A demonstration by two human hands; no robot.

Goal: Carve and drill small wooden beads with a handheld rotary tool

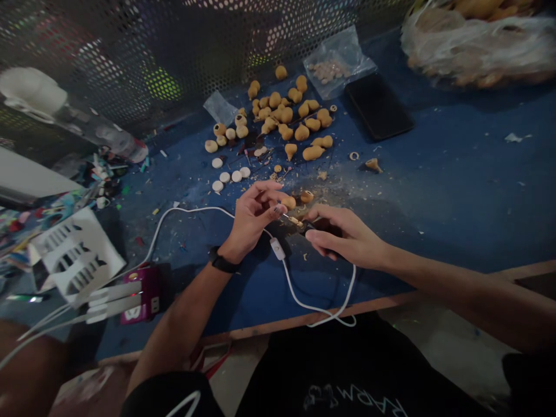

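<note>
Working low over the blue counter (434, 191): your left hand (252, 217) has its fingers pinched together on a small tan wooden piece (293, 220), held between both hands. Your right hand (345, 237) curls closed around a black corded rotary tool (317, 227). Sawdust (321, 188) lies just beyond, then carved gourd-shaped pieces (302, 133). Brace both wrists together; keep contact light.

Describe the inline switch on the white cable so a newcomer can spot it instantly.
On the blue workbench, find the two hands held close together near the front edge. Just below and between the left hand and right hand, a white cable crosses the bench. The small oblong white inline switch sits on it, the only bulge along that stretch of thin cord.
</note>
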